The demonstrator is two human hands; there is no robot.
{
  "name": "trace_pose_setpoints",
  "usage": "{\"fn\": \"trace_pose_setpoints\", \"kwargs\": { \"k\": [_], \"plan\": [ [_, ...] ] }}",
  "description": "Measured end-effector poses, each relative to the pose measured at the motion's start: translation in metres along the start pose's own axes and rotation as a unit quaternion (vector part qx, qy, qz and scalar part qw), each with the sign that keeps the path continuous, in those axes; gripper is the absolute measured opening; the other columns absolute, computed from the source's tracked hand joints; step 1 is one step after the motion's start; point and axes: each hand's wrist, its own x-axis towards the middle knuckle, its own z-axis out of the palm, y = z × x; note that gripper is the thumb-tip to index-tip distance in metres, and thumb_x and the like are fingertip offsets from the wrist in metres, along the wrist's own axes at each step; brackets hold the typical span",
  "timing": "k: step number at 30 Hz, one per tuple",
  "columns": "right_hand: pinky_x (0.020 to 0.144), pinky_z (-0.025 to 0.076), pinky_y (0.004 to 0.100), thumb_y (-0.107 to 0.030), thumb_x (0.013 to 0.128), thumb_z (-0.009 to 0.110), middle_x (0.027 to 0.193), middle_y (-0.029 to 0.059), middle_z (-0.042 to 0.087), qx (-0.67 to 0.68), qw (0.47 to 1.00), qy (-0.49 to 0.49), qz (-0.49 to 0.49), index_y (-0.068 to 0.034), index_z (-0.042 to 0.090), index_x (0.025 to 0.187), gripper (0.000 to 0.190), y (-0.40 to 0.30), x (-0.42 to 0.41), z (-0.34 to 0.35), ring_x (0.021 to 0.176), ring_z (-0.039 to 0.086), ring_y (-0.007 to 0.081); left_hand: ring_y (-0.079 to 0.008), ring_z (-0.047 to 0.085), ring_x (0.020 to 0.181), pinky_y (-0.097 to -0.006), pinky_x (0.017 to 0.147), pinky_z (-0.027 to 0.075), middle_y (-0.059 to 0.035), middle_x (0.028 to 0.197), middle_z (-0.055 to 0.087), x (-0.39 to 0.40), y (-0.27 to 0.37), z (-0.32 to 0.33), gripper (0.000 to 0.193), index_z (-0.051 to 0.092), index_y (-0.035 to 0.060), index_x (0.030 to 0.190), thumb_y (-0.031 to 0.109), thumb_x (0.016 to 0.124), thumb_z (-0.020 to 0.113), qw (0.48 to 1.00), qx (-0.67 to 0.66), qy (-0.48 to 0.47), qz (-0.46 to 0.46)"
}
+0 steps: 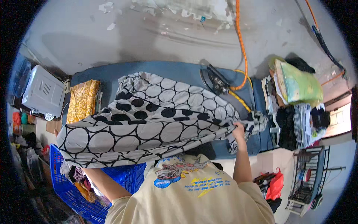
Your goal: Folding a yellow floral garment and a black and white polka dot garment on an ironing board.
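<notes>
A grey-white sheet [167, 95] with black rings and black dots is spread across a blue padded surface [167, 67] before me. One end of it looks gathered. My right hand [239, 130] grips a bunched fold near the sheet's right end, and a crumpled part lies beyond that hand. My left forearm passes under the near left part of the sheet. Only fingertips of my left hand [57, 133] show at the left edge, where the cloth hangs stretched over the hand; the rest is hidden. Behind the sheet rests a dark clothes iron [218, 81] with an orange and yellow cord [244, 56].
Folded yellow patterned cloth [84, 98] lies at left, near a grey plastic case [43, 91]. A blue basket [63, 187] of clothes stands below my left arm. At right are stacked folded clothes [286, 126], a green pillow [300, 84] and a red bag [275, 184].
</notes>
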Motion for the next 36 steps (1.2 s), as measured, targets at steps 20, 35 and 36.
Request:
{"fn": "trace_pose_setpoints", "kwargs": {
  "k": [20, 35, 36],
  "plan": [
    [0.083, 0.045, 0.0352, 0.015, 0.066, 0.040, 0.098, 0.0158, 0.064, -0.117, 0.765, 0.523, -0.356, -0.008, 0.058, 0.108, 0.051, -0.239, 0.165, -0.363, 0.095, 0.060, 0.0301, -0.0209, 0.062, 0.082, -0.0341, 0.073, 0.052, -0.0073, 0.096, 0.063, 0.336, -0.044, 0.023, 0.030, 0.056, 0.0075, 0.110, 0.027, 0.088, 0.051, 0.977, -0.148, 0.060, -0.141],
    [0.086, 0.044, 0.0328, -0.008, 0.075, 0.054, 0.100, 0.0140, 0.062, -0.128, 0.867, 0.463, -0.134, 0.004, 0.061, 0.104, 0.033, 0.076, -0.078, -0.340, 0.093, 0.058, 0.0240, -0.0169, 0.058, 0.091, -0.0283, 0.086, 0.045, -0.0107, 0.101, 0.063, 0.076, -0.028, -0.165, 0.031, 0.062, -0.0037, 0.108, 0.002, 0.080, 0.050, 0.962, 0.244, 0.110, -0.062],
    [0.087, 0.044, 0.0330, -0.006, 0.072, 0.055, 0.099, 0.0144, 0.062, -0.131, 0.889, 0.426, -0.102, 0.005, 0.062, 0.102, 0.033, 0.074, -0.097, -0.328, 0.093, 0.058, 0.0239, -0.0160, 0.058, 0.089, -0.0273, 0.084, 0.045, -0.0099, 0.099, 0.064, 0.058, -0.024, -0.178, 0.029, 0.062, -0.0032, 0.105, 0.000, 0.078, 0.051, 0.948, 0.295, 0.092, -0.078]
  ]
}}
